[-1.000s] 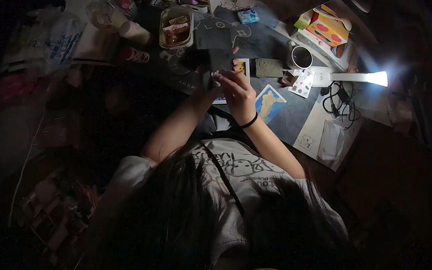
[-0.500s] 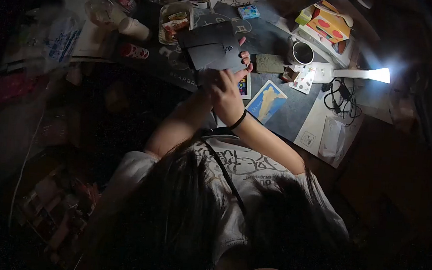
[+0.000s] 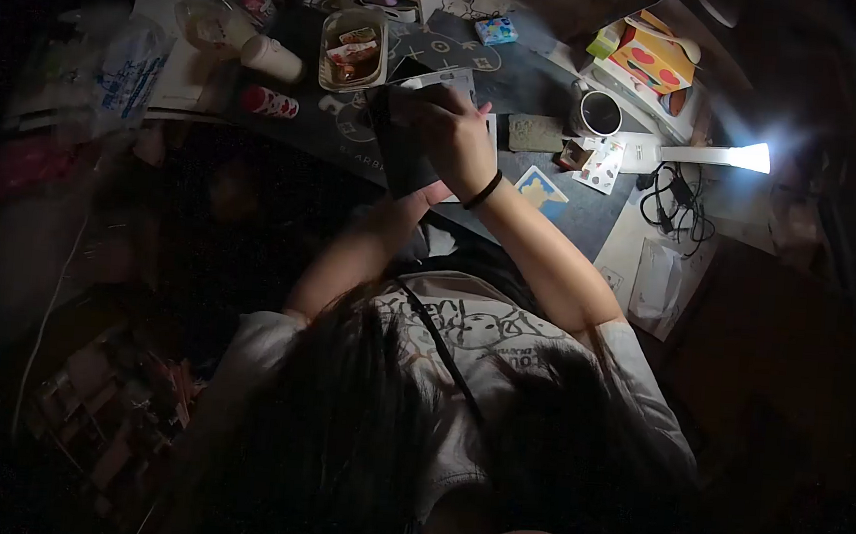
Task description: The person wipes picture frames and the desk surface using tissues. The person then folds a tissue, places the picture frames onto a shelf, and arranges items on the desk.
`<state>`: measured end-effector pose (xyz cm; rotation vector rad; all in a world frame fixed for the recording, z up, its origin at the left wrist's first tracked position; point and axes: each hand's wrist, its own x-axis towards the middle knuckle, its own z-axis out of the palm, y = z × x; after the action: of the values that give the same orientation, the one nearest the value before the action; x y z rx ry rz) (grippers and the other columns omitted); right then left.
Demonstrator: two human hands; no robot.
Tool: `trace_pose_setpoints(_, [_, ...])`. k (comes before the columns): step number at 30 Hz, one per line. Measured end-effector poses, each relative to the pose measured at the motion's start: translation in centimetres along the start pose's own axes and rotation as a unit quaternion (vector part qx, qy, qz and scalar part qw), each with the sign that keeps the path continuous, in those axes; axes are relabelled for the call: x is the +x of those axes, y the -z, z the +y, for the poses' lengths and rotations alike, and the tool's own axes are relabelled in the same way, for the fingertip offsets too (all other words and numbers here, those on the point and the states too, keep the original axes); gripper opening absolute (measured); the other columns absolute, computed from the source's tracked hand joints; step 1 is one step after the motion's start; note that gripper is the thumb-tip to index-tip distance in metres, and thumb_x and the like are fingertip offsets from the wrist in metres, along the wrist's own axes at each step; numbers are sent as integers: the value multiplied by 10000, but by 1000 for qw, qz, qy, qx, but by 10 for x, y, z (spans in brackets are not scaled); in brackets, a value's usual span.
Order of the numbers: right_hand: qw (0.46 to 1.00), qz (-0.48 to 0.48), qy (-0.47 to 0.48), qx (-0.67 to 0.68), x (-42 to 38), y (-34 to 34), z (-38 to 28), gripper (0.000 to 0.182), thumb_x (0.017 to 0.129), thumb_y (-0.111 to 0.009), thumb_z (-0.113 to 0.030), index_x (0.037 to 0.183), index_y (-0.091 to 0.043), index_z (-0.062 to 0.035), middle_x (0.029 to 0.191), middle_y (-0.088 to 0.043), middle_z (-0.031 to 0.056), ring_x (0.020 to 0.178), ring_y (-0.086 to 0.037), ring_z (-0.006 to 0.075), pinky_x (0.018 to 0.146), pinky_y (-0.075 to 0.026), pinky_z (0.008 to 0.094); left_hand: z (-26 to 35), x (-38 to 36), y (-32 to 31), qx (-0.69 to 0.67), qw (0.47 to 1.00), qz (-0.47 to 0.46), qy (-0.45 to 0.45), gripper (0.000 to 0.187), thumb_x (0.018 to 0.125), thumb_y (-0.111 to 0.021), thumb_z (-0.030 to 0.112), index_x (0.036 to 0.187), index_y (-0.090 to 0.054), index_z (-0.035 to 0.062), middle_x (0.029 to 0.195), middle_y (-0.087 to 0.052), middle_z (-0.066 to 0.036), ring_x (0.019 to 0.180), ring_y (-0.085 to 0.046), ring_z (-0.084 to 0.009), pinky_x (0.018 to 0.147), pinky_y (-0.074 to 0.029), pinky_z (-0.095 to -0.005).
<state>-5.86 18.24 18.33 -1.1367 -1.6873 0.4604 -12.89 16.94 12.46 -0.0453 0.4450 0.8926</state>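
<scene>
A dark, flat, booklet-like case (image 3: 401, 156) is held over the desk mat, close in front of my body. My left hand (image 3: 431, 196) supports it from below, its thumb at the lower edge and a fingertip showing past the right side; most of that hand is hidden. My right hand (image 3: 449, 135), with a black band on the wrist, lies across the case, fingers curled at its upper left part. A lighter grey panel with small marks (image 3: 456, 78) shows above the right knuckles. Beside the right forearm lies a blue and yellow card (image 3: 541, 191), partly covered.
A lit white lamp (image 3: 748, 156) shines at the right, near a black cable (image 3: 681, 200). Around the mat (image 3: 551, 72) stand a mug (image 3: 600, 112), a grey-green block (image 3: 536, 134), a plastic tray with packets (image 3: 354, 53), a pale cup (image 3: 272, 59) and a red patterned can (image 3: 269, 102).
My right hand has moved up from the case's lower edge across its face, fingers now curled. The case has shifted and tilted, showing a lighter panel. My right forearm covers more of the card.
</scene>
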Motion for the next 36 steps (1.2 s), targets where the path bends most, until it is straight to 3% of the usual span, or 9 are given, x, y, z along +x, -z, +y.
trace_pose_setpoints(6, [937,223,-255,82,3,43,37,49,802,-545,23,760,-541,-1,731,-573,36,666,-529,86,577,-428,223,2,9,24,80,988,-63,112,283,913,-377,263,1125,-461,97,825,-437,-25,766,-430,-172,742,-377,-299])
trace_pose_setpoints(10, [892,-4,-376,251,-56,51,105,189,846,-467,-93,930,-597,16,832,-580,63,772,-557,147,637,-458,265,5,-7,19,-11,978,38,204,161,904,-368,184,1003,-437,78,821,-394,-41,755,-389,-166,699,-384,-296])
trace_pose_setpoints(12, [765,2,-470,441,-65,52,99,242,884,-524,-218,917,-610,6,885,-608,31,742,-554,130,607,-468,260,0,-4,39,-105,925,-169,323,372,913,-369,337,1101,-449,26,892,-467,-98,860,-451,-230,852,-417,-383])
trace_pose_setpoints(14, [797,-154,-510,285,-57,55,94,289,867,-596,-282,900,-609,6,815,-611,38,678,-560,117,592,-477,260,0,-9,35,-59,945,-86,311,377,912,-346,366,1060,-451,35,814,-408,-88,789,-416,-233,868,-411,-426])
trace_pose_setpoints(22, [793,-101,-494,342,-52,69,133,245,818,-678,-290,697,-562,-111,584,-494,-59,493,-441,41,445,-313,198,34,-13,53,104,989,27,106,797,856,-317,615,1370,-264,8,1414,-287,-196,1270,-307,-400,1006,-262,-606])
trace_pose_setpoints(26, [855,-64,-395,330,-23,75,141,226,827,-672,-271,714,-594,-92,601,-497,-78,519,-418,24,485,-314,188,76,-12,24,247,968,43,17,910,837,-209,700,1342,-239,-57,1390,-290,-242,1243,-345,-423,980,-308,-606])
trace_pose_setpoints(33, [909,-193,-147,339,26,75,116,161,779,-642,4,939,-661,-2,862,-654,39,797,-593,99,693,-463,210,120,2,29,179,950,-125,223,739,909,-227,570,1289,-363,-49,1285,-441,-239,1165,-460,-394,960,-405,-497])
trace_pose_setpoints(35, [913,-231,-184,281,12,74,125,335,702,-549,153,957,-677,-24,1101,-625,89,964,-593,153,832,-464,247,115,6,60,7,990,-126,56,660,924,-313,513,1299,-372,-28,1269,-477,-190,1139,-498,-331,937,-444,-405])
trace_pose_setpoints(36, [925,-214,-140,279,4,68,128,374,686,-520,178,939,-687,-41,1129,-615,86,955,-597,155,822,-468,248,111,-2,53,294,942,-156,-44,601,930,-359,464,1300,-384,-9,1255,-495,-167,1116,-516,-301,913,-456,-380])
